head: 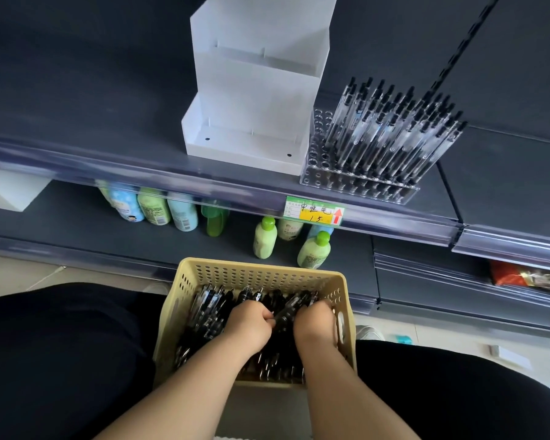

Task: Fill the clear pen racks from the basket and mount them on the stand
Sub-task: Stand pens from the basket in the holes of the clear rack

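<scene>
Perforated yellow plastic basket (261,265) lower centre | left hand (251,325), right hand (316,325): fingers curled round black pens (210,309) inside | clear acrylic pen rack (359,185) upper right; I judge right hand nearer.

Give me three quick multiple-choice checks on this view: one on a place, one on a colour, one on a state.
1. Where does the clear pen rack stand?
A. on the shelf, right of the white stand
B. on the floor
C. on the person's lap

2. What colour is the basket?
A. blue
B. pale yellow
C. red

3. What are the left hand and right hand doing?
A. lifting the rack
B. resting open on the shelf
C. gripping pens in the basket

Key: 1 A, it stands beside the stand's right side; 2 B, its perforated wall shows the colour; 3 C, both hands' fingers curl among the pens.
</scene>
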### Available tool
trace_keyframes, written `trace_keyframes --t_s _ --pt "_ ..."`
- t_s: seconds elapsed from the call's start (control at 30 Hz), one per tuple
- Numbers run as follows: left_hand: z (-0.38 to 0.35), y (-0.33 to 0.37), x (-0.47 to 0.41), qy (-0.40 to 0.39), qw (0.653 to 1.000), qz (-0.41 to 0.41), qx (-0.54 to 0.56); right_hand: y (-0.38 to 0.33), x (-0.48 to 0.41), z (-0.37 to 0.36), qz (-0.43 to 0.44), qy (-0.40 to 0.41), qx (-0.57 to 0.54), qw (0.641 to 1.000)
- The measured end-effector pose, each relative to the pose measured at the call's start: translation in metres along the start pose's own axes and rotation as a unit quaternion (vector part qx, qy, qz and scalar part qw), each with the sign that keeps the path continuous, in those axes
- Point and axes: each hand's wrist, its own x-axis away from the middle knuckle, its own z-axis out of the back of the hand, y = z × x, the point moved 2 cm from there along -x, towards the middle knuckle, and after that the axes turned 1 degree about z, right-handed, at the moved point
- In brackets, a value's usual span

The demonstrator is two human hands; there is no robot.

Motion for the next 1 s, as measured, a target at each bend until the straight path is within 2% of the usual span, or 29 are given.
trace_keyframes --t_s 0.23,0.4,0.53,0.63,0.77,1.0 --pt "0.009 -0.004 0.002 0.028 0.999 0.004 0.024 -0.013 0.001 0.006 -0.025 -0.034 -0.015 0.999" --pt "0.015 -0.008 0.011 0.022 1.0 -0.006 0.018 -0.016 0.014 0.022 -0.02 -0.019 0.011 1.0" --pt "0.023 -0.01 0.03 0.015 0.999 -0.034 -0.007 -0.02 0.033 0.042 0.025 0.032 0.011 0.999" --pt "0.031 -0.007 0.047 0.013 0.998 -0.056 0.001 -0.025 0.049 0.058 0.077 0.065 -0.032 0.994" --pt "0.043 0.003 0.066 0.06 0.993 -0.086 0.059 -0.036 0.071 0.073 0.173 0.078 -0.082 0.978" --pt "0.056 0.035 0.093 0.112 0.968 -0.149 0.168 -0.052 0.113 0.096 0.261 0.089 -0.126 0.953"
